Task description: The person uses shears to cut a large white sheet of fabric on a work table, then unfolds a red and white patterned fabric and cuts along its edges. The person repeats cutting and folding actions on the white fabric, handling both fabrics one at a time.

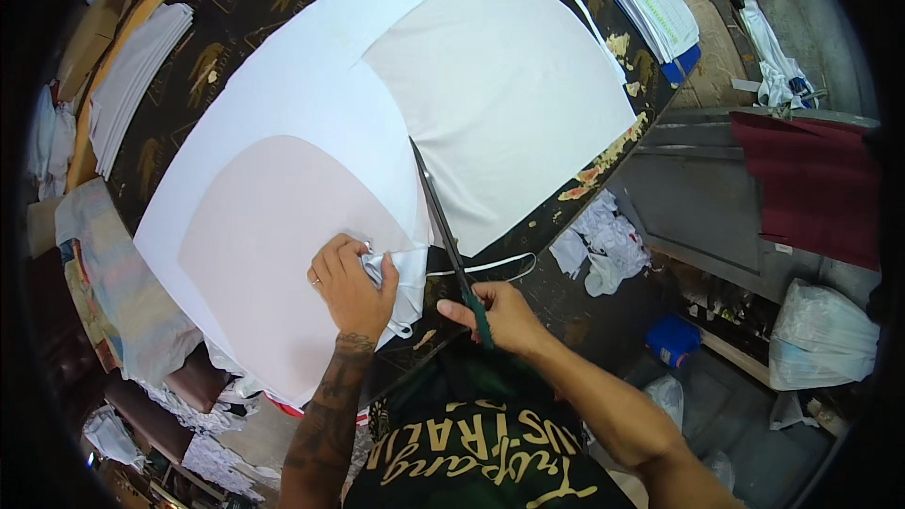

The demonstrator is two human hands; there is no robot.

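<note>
At the far left, a wrapped bundle with a patterned side [104, 264] sits just beside the table [250, 24], and a neat stack of flat white sheets [137, 85] lies along the table's left edge. The table has a dark cover with gold motifs, and a large white cloth [311, 75] spreads across most of it. On the cloth's left part lies a pale pinkish panel [269, 226] with a curved upper edge. The left hand [351, 283], a ring on one finger, rests over this panel's lower right side, its fingers closed on a bunched fold of the white cloth. Just right of it, long dark scissors [441, 217] slant up and leftward, their tip at the border between the pinkish panel's side of the cloth and a second, cream panel [509, 94]; whether the blades are parted I cannot tell. A thin white cord [500, 265] loops near them. The right hand [509, 319] is wrapped around the scissors' green handles, close to the table's near edge. Farther right, white scraps [608, 250] lie heaped below the table, a pile of papers [650, 0] sits at its upper right corner, and a dark red cloth [806, 188] hangs beyond.
</note>
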